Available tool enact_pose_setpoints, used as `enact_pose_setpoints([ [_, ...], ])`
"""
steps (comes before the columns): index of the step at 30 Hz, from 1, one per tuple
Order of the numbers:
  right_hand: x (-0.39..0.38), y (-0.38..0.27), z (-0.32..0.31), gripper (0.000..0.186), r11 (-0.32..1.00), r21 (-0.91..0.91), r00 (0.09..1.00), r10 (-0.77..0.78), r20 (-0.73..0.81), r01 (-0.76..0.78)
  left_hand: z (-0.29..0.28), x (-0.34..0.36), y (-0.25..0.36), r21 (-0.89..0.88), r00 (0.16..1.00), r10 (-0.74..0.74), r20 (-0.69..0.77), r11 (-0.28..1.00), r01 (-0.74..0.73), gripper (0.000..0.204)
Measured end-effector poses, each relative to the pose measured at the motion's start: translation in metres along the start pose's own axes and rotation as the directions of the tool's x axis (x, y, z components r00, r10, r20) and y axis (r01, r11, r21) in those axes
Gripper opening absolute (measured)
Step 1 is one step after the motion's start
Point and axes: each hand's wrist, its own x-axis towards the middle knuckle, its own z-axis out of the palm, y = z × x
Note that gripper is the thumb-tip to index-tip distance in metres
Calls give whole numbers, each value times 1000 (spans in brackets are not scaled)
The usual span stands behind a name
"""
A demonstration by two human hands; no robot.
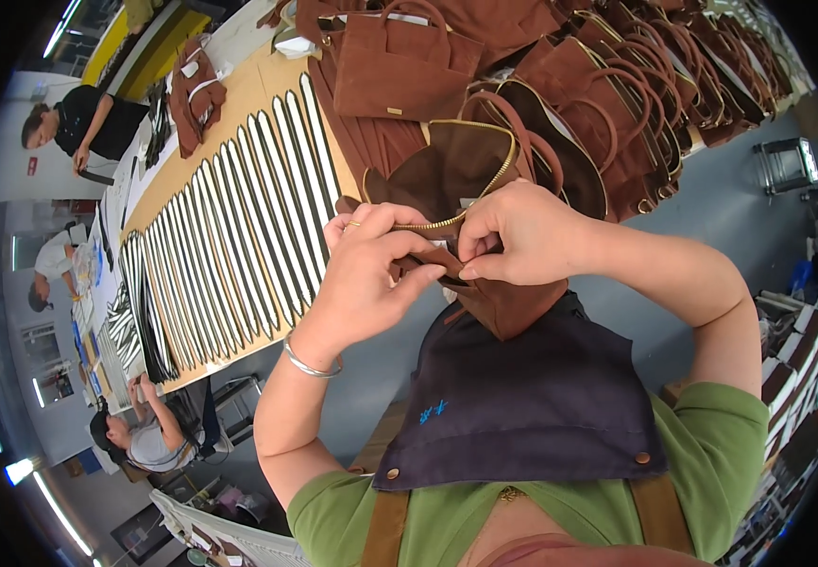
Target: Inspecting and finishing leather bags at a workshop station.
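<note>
My left hand and right hand pinch the brown bag's zipper in a clenched grip; beyond it, finished bags crowd the desk.

The left hand and right hand are pinching the gold zipper of an open brown bag. Finished brown bags are lying piled beside rows of striped strips on the table.

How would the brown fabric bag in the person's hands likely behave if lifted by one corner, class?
The brown bag would probably sag and fold: its cloth already creases between the left hand and right hand. It looks light for its size. The gold zipper bends along the opening, so it likely adds little stiffness.
</note>
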Motion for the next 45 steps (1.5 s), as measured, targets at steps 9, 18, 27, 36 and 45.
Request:
enact_pose_setpoints([
  [9, -4, -5, -16, 22, 801, -584, 905, -336, -261, 129, -3, 4, -11, -16, 998, 56, -10, 998, -56, 11],
  [18, 21, 10, -33, 16, 959, 248, 983, 99, 154, -135, 0, 13, -15, 122, 967, 160, -196, 983, -137, 10],
  [27, 20, -1, -31, 10, 991, 61, 993, 117, 13, -117, 0, 18, -30, 13, 985, 172, -33, 985, -171, 14],
  [36, 22, -20, -37, 16, 981, -179, 997, 71, -14, -72, 3, 25, -33, -326, 989, 119, -90, 934, -142, 13],
  [45, 26, -10, -39, 15, 993, -94, 997, -61, 40, 64, 1, 28, -30, -133, 992, 125, 19, 984, -122, 14],
])
